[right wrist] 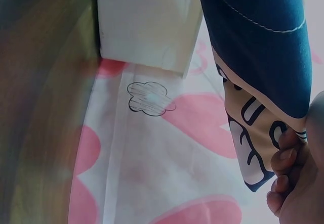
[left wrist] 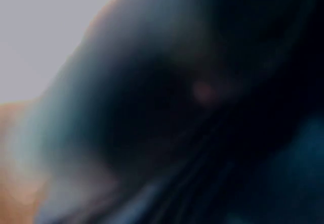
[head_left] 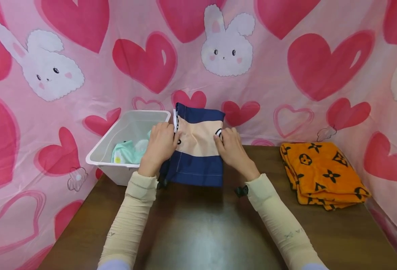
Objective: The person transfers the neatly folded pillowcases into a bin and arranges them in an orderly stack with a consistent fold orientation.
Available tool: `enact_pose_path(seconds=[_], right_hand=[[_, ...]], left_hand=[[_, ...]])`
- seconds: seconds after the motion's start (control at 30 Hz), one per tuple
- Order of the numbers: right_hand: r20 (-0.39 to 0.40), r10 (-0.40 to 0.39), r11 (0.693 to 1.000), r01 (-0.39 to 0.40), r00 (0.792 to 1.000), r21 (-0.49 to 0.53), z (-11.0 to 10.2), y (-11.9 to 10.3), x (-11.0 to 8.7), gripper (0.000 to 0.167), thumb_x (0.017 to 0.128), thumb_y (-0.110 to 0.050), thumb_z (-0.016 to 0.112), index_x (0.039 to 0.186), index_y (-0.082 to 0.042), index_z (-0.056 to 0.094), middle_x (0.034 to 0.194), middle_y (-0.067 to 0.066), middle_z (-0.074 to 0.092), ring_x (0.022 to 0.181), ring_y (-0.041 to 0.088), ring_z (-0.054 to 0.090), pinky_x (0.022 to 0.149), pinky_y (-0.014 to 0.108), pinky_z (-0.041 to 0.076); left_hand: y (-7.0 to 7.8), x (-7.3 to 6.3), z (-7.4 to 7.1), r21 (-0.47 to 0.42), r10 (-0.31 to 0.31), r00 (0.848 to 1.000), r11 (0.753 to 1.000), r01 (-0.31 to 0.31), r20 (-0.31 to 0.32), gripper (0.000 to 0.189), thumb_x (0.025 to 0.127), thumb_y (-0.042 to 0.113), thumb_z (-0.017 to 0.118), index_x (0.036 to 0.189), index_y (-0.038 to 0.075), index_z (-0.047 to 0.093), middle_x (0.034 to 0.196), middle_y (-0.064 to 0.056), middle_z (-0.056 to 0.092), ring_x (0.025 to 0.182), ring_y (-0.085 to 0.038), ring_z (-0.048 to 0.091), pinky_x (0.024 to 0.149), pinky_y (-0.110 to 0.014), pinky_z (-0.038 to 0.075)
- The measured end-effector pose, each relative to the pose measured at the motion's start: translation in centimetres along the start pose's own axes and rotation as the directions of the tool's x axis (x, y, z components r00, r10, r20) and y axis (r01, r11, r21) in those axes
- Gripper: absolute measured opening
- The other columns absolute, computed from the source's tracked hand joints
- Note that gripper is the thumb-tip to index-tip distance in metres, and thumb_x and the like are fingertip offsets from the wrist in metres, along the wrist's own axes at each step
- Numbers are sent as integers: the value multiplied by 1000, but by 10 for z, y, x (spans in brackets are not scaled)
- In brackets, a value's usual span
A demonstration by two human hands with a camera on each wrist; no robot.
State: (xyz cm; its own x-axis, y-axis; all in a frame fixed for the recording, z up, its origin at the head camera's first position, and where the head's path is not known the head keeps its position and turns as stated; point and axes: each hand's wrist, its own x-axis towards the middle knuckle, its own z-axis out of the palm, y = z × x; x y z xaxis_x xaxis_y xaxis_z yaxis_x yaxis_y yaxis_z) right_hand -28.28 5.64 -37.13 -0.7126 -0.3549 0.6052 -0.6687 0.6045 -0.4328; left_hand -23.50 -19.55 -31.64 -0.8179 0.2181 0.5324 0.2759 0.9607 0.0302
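A folded navy-and-beige cloth (head_left: 198, 140) with black line print is held up above the table, its front face turned toward me. My left hand (head_left: 160, 144) grips its left edge, beside the bin. On the opposite edge my right hand (head_left: 233, 150) pinches the fabric, thumb in front. From the right wrist, the curled fingers (right wrist: 287, 155) show against the beige printed part, with the navy cloth (right wrist: 263, 47) above them. Dark blur fills most of the left wrist view, so the left fingertips cannot be made out there.
A white plastic bin (head_left: 100, 155) stands at the table's back left, with a mint-green cloth (head_left: 127, 152) inside. At the right lies a folded orange cloth (head_left: 323, 172) with black motifs. A pink heart-and-bunny curtain (head_left: 191, 48) hangs behind the brown table (head_left: 198, 228).
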Motion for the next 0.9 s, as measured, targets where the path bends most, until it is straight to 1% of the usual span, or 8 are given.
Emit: enact_pose_path(seconds=[0.07, 0.13, 0.33, 0.57, 0.9], right_hand=[[5, 0, 1000, 0, 1000, 1, 1, 0, 0, 31, 103, -20, 53, 76, -6, 50, 77, 12, 49, 78, 31, 42, 74, 41, 31], [1, -8, 1000, 8, 1000, 0, 2, 1, 2, 32, 104, -21, 52, 76, -6, 50, 77, 12, 49, 77, 30, 42, 74, 41, 31], [-16, -29, 1000, 29, 999, 11, 0, -2, 11, 32, 103, -22, 54, 76, -6, 49, 77, 12, 49, 77, 29, 42, 72, 40, 31], [-34, -54, 998, 55, 998, 18, -1, -6, 18, 31, 103, -22, 53, 77, -6, 49, 77, 13, 50, 77, 30, 43, 73, 41, 32], [-49, -72, 997, 72, 996, 11, 4, -10, 24, 33, 103, -21, 52, 75, -4, 49, 75, 15, 49, 78, 33, 43, 72, 43, 31]], left_hand=[[-1, -1, 0, -1, -5, 1000, 1000, 5, 12, 34, 103, 25, 59, 87, -5, 60, 89, -22, 61, 90, -41, 58, 82, -51, 45], [-3, -1, 0, -4, -8, 1000, 1000, 8, 11, 34, 103, 26, 59, 87, -5, 59, 89, -21, 61, 89, -41, 57, 82, -51, 45], [-7, 6, -6, -1, -13, 1000, 1000, 13, 20, 34, 103, 26, 58, 90, -5, 59, 86, -21, 60, 86, -40, 56, 80, -50, 44], [-11, 10, -14, -2, -40, 998, 999, 40, 52, 34, 104, 27, 56, 93, -4, 60, 92, -20, 62, 89, -39, 56, 80, -48, 44], [-18, 11, -18, -1, -48, 997, 999, 48, 56, 35, 104, 28, 55, 94, -5, 61, 92, -20, 62, 89, -39, 56, 80, -49, 43]])
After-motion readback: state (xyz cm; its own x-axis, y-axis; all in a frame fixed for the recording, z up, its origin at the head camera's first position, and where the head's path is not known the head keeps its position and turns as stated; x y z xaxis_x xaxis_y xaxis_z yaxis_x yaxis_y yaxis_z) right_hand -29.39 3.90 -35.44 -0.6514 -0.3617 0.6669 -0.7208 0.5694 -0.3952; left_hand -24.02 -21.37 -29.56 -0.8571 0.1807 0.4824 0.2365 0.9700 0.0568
